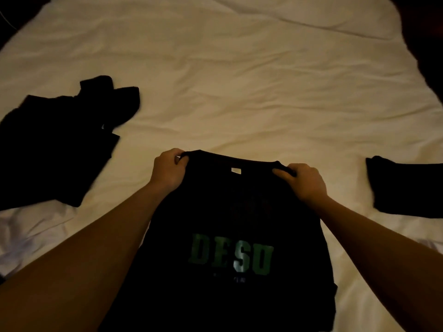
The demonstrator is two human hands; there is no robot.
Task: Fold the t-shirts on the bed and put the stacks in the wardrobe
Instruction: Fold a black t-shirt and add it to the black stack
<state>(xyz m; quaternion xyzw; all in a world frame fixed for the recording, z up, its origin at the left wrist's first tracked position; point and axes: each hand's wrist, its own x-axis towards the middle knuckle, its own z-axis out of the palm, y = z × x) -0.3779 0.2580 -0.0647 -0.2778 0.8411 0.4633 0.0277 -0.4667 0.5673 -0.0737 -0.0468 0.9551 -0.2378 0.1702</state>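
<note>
Three dark garments lie on the pale bed sheet (239, 80). At the left sits a crumpled black pile (57, 144), unfolded. In the middle, a black t-shirt (235, 212) with green letters on its front is spread toward the person; the left hand (169, 170) pinches its left shoulder edge with curled fingers, and the right hand (305, 180) grips the right shoulder edge the same way. At the right edge lies a folded dark garment (405, 188), apart from the shirt.
</note>
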